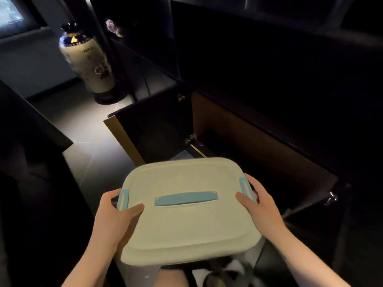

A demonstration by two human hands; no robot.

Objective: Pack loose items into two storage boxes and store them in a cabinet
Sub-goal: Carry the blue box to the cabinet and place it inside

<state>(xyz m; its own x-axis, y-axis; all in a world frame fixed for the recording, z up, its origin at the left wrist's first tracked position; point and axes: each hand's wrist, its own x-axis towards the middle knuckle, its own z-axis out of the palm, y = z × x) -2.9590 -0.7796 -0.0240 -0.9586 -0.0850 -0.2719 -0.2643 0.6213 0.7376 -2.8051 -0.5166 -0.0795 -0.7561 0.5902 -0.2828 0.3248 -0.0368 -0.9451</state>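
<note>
Box (189, 222) held level, long axis left-right.

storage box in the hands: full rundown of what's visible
The storage box shows mostly its lid: off-white, matte plastic by the look, rounded rectangle with a raised rim. A light-blue handle lies flat in a recess at the lid's centre, and a light-blue latch sits at each short end. Lid on. Held roughly level, slightly tilted, before the open cabinet. The left hand and right hand grip its ends, thumbs on top.
</note>
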